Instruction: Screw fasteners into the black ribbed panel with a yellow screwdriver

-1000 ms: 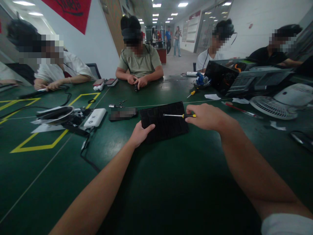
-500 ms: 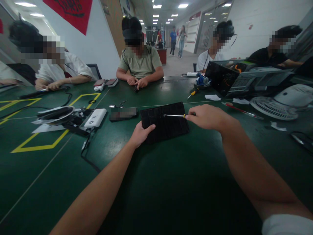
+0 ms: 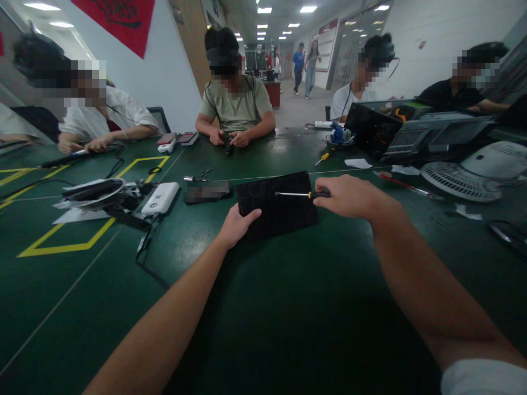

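A flat black rectangular panel (image 3: pixel 284 211) with ridges on its face is held tilted over the green table. My left hand (image 3: pixel 239 225) grips its left edge, thumb on the face and fingers behind, out of sight. My right hand (image 3: pixel 349 197) is closed on the black and yellow handle of a screwdriver (image 3: pixel 294 194). Its metal shaft points left, and the tip lies at the middle of the panel's face; whether it touches a screw is too small to tell. Just left of the panel lies a dark flat object (image 3: pixel 207 192), partly blurred out.
Left of me are a white power bank (image 3: pixel 161 198) with a cable and a pile of parts (image 3: pixel 96 195). To the right lie another screwdriver (image 3: pixel 324 158), a red pen-like tool (image 3: pixel 407 185), a white fan (image 3: pixel 461 175) and computer casing (image 3: pixel 440 134). Several people sit around the table.
My right-hand fingers have shifted on the screwdriver, showing more of its handle. The panel and my left hand stay put. The person opposite has moved their hands around a small dark object.
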A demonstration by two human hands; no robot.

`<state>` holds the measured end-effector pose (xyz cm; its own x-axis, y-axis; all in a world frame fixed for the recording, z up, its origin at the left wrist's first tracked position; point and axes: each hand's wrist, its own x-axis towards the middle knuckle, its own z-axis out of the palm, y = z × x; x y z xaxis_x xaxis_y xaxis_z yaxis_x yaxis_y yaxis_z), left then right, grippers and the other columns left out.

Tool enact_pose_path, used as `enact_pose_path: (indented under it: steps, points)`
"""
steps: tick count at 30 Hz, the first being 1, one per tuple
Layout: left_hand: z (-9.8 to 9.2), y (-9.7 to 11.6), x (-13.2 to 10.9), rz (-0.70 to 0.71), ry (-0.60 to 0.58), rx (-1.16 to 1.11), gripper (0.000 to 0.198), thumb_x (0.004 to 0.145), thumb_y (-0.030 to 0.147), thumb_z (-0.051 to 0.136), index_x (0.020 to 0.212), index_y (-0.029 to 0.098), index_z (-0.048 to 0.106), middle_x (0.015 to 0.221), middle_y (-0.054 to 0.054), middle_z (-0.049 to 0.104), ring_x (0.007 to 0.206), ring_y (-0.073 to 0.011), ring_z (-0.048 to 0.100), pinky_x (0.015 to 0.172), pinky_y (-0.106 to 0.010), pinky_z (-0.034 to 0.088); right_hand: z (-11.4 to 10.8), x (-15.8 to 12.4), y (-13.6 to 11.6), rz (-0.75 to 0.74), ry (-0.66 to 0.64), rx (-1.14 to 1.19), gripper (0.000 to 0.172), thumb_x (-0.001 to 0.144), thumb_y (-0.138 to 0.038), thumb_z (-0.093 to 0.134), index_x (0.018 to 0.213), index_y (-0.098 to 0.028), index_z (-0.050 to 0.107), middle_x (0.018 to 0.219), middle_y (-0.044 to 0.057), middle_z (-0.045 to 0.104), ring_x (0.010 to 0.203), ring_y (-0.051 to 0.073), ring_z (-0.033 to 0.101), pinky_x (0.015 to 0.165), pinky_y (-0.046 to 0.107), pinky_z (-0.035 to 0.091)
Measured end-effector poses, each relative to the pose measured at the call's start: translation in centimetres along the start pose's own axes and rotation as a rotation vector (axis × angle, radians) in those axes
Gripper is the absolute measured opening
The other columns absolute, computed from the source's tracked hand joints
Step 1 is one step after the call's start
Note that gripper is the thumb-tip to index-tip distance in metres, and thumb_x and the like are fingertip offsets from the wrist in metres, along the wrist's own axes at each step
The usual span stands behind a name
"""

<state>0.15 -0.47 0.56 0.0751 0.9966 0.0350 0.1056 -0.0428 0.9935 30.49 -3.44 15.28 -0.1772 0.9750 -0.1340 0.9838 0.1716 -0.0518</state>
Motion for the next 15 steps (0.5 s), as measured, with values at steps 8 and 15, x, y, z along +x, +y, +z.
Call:
enact_pose_path:
  steps: [8,15]
  points:
    - [-0.14,-0.46,0.23,0.004,-0.012,0.038,0.053,0.086,0.042,0.087,0.132,0.021,0.072,0.138,-0.014,0.080,0.130,-0.0359,0.076,0.117,-0.060,0.059,0.07,0.05,-0.01,-0.003,-0.002,0.007,0.036,0.103,-0.048,0.056,0.122,-0.026,0.078,0.120,0.014,0.080,0.108,0.037,0.073,0.081,0.045,0.051]
    - [-0.10,-0.28,0.11,0.005,-0.005,0.043,0.056,0.084,0.045,0.088,0.132,0.021,0.072,0.137,-0.014,0.080,0.130,-0.0363,0.076,0.116,-0.060,0.059,-0.18,-0.02,-0.19,0.011,-0.025,0.006,0.041,0.104,-0.049,0.054,0.124,-0.025,0.080,0.126,0.016,0.080,0.114,0.039,0.073,0.086,0.047,0.052]
